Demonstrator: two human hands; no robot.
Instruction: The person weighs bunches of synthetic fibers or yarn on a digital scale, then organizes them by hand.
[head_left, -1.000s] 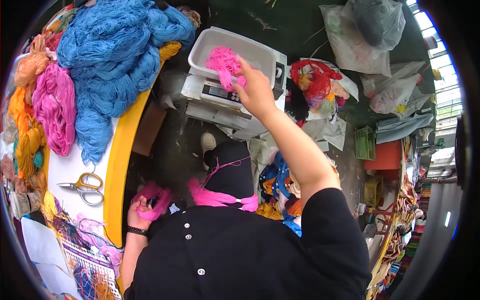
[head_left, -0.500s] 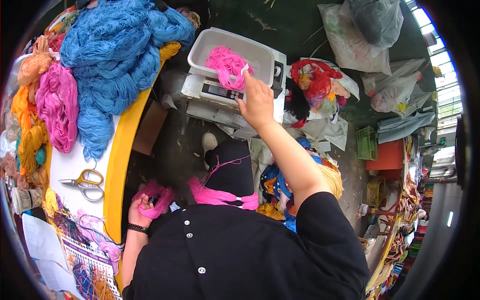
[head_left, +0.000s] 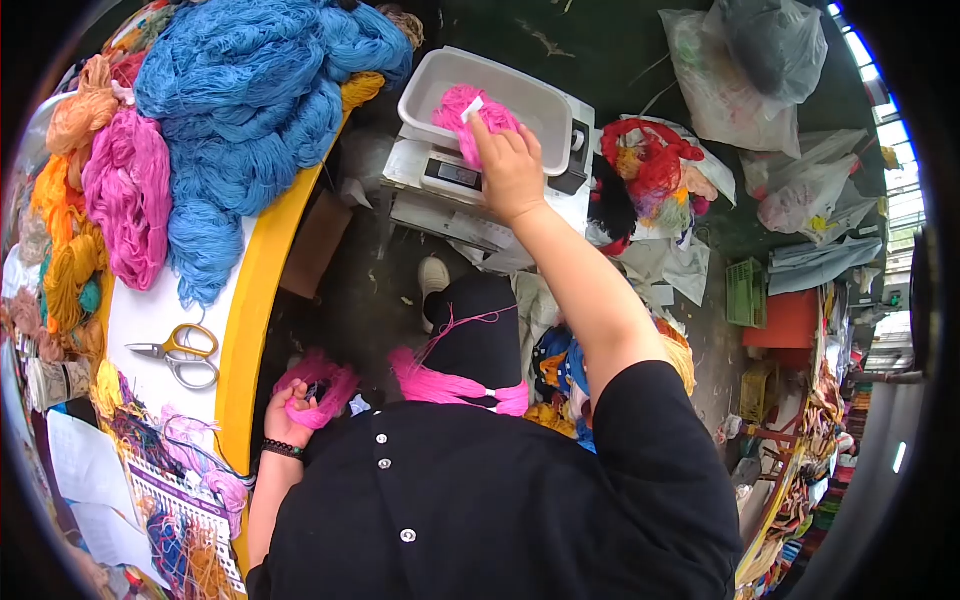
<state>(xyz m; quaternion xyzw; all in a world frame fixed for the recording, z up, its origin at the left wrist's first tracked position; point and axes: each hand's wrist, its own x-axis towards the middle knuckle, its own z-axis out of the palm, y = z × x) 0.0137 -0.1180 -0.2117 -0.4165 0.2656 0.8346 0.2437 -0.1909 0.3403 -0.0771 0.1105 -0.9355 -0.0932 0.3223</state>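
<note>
My right hand (head_left: 513, 172) reaches into the grey plastic tray (head_left: 412, 103), its curled fingers on a bundle of pink yarn (head_left: 462, 102). A small white tag (head_left: 473, 108) shows by the fingertips. The tray sits on a digital scale (head_left: 454, 172), whose display is lit. Low on the left, my left hand (head_left: 288, 415) is closed around a pink skein (head_left: 335, 388). Across my lap lies another pink skein (head_left: 440, 384), tied with white bands near one end, with loose strands trailing up over my dark trouser leg.
The yellow-edged table (head_left: 240, 370) on the left carries blue yarn (head_left: 240, 90), a magenta skein (head_left: 128, 200), scissors (head_left: 180, 350) and a colour sample card (head_left: 180, 500). Right of the scale are red yarn (head_left: 650, 155), plastic bags (head_left: 735, 85) and a green crate (head_left: 744, 292).
My right hand has moved from the tray's front edge further onto the pink yarn, lifting the tag with it. The left hand still holds its skein. The whole view has shifted slightly.
</note>
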